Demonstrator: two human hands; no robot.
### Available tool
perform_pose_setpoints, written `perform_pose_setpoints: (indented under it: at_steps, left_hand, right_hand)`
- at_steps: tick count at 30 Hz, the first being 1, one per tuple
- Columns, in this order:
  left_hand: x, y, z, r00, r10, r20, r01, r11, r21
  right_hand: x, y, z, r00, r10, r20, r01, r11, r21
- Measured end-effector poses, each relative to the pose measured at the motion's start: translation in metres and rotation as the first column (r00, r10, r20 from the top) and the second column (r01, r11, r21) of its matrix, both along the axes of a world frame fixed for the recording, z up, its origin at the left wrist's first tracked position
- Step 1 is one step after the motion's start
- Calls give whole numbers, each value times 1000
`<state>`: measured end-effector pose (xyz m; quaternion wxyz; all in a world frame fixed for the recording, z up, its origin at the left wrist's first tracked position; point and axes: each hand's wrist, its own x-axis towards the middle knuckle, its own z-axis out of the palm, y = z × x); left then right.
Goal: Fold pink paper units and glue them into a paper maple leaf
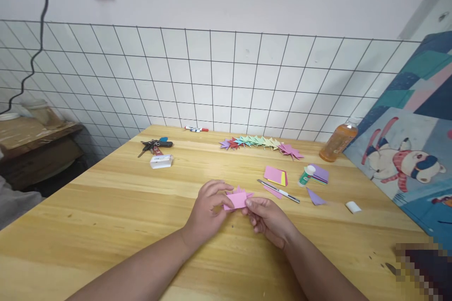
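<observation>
Both forearms bare to elbows, no sleeves, rings, or watch; left hand (206, 209), right hand (269, 220).

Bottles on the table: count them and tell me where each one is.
2. An orange bottle lies by the picture at the far right. A small glue bottle stands beside the purple papers. Others could be hidden out of frame.
</observation>
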<state>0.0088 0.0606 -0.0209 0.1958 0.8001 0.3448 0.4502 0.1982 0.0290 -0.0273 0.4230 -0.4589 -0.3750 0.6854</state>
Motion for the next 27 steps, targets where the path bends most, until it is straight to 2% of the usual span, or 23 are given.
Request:
perform_pose_setpoints:
  at_steps: [2, 4, 7, 9, 10, 13, 17, 19, 27]
  left_hand:
    - [-1, 0, -1, 998, -34, 45, 37, 998, -54]
    - [-2, 0, 0, 984, -63, 166, 90, 983, -161]
    - [-2, -1, 2, 940, -89, 331, 219, 898, -382]
    - [0, -1, 1, 950, -143, 277, 267, 833, -484]
    - [2, -2, 0, 965, -169, 203, 251, 822, -510]
    - [6, -3, -4, 985, -159, 65, 168, 819, -549]
    - [7, -2, -8, 989, -105, 107, 148, 808, -570]
    - [6, -1, -8, 988, -96, 121, 149, 805, -574]
    - [9, -5, -3, 985, -125, 116, 169, 810, -562]
  right_hand:
    - [-1, 1, 1, 998, -28, 57, 27, 1000, 15]
    - [-2, 1, 2, 983, -63, 171, 54, 997, 61]
    - [-6, 1, 3, 929, -100, 356, 46, 986, 157]
    - [-8, 0, 3, 907, -103, 408, 23, 980, 196]
    - [-9, 0, 3, 904, -104, 414, 16, 978, 209]
    - [-10, -1, 4, 918, -103, 383, 25, 979, 204]
    - [-4, -2, 5, 976, -39, 216, 19, 995, 95]
    - [-2, -2, 3, 984, -23, 178, 8, 996, 84]
    - [-5, 2, -5, 966, -39, 257, 14, 995, 98]
